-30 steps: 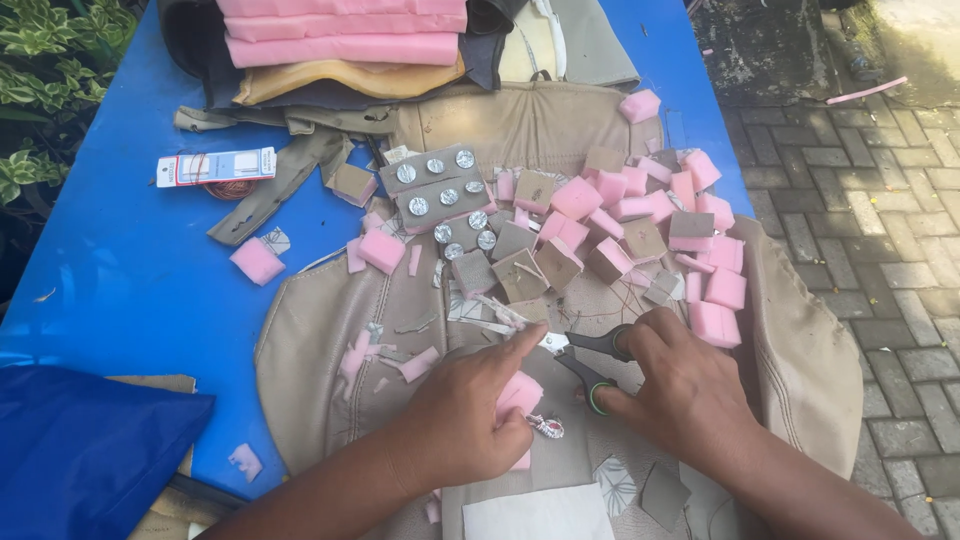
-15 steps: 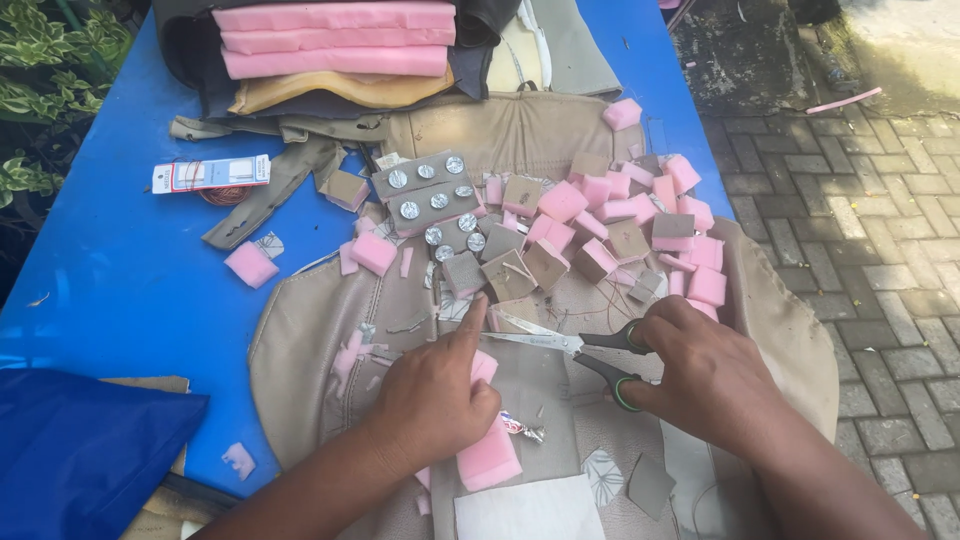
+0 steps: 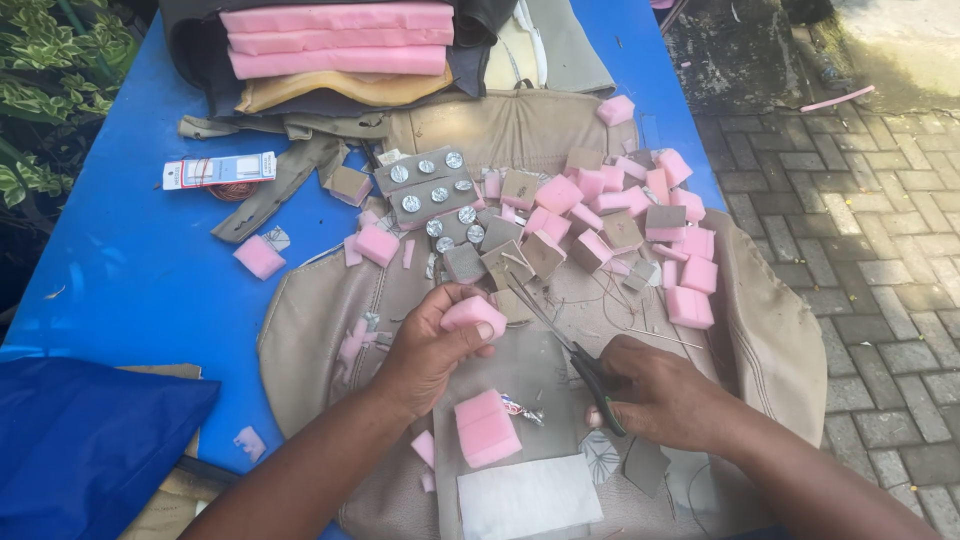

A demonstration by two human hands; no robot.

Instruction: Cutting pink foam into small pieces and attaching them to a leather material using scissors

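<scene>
Your left hand [image 3: 430,350] pinches a small pink foam block [image 3: 472,314] raised above the beige seat cover [image 3: 310,320], presenting it to the black-handled scissors [image 3: 580,365] your right hand [image 3: 660,390] grips, fingers curled.

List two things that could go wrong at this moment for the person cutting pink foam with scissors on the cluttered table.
1. The left hand holds a pink foam piece close to the tips of the scissors held by the right hand; a slip could nick a finger.
2. Loose foam squares crowd the beige cover near the table edge; a sweep of an arm could knock some onto the paving.
</scene>
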